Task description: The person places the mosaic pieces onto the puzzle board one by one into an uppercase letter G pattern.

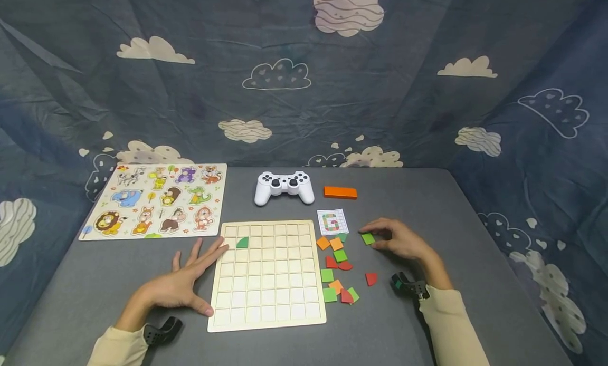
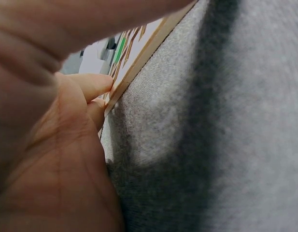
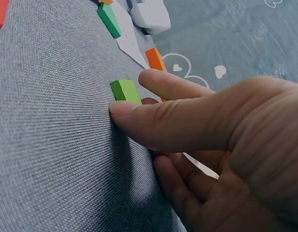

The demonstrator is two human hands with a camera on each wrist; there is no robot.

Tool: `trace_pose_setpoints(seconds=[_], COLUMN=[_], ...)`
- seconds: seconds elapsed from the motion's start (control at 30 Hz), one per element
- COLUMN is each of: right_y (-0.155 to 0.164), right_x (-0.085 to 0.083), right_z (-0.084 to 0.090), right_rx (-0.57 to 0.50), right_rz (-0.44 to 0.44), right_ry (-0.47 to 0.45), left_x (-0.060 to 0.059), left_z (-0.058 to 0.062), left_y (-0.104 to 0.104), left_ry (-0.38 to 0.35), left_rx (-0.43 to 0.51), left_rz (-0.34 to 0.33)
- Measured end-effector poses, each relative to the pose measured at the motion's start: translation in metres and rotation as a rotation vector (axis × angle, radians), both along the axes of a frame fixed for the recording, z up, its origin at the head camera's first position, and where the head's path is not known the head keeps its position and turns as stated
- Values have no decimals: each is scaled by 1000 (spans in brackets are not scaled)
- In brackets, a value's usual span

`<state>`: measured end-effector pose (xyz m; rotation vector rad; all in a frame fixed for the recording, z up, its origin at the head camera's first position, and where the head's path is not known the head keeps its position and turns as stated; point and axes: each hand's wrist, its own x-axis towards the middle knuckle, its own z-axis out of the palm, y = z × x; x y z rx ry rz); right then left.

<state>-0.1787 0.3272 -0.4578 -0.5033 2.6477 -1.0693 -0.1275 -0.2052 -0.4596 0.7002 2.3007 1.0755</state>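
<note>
A wooden grid board (image 1: pixel 267 328) lies in the middle of the table, with a dark green quarter-round tile (image 1: pixel 243 242) in one cell near its top left. Along the board's left edge rests my left hand (image 1: pixel 182 284), fingers spread, thumb and fingertips touching the rim. The board's edge (image 2: pixel 139 60) shows beyond that palm in the left wrist view. My right hand (image 1: pixel 401 239) pinches a light green square tile (image 1: pixel 368 239) between thumb and fingers, right of the pattern card. In the right wrist view the thumb covers part of this green tile (image 3: pixel 124 91).
Loose green, orange and red tiles (image 1: pixel 326 275) lie right of the board, below a small pattern card (image 1: pixel 332 222). Behind are a white game controller (image 1: pixel 284 188) and an orange block (image 1: pixel 340 192). An animal puzzle board (image 1: pixel 157 202) lies back left.
</note>
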Motion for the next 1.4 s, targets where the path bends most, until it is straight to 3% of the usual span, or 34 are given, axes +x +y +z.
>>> trace_pose_setpoints(seconds=[0.53, 1.0, 1.4], right_y=[-4, -9, -37], right_x=[-2, -6, -6], right_z=[-2, 6, 21], right_rx=[83, 84, 95], right_rz=[-54, 11, 48], right_ry=[-30, 14, 40], left_x=[1, -1, 0], left_z=[-3, 0, 0], left_y=[-1, 0, 0], left_ry=[2, 15, 19], left_rx=[11, -21, -7], left_rz=[-9, -2, -14])
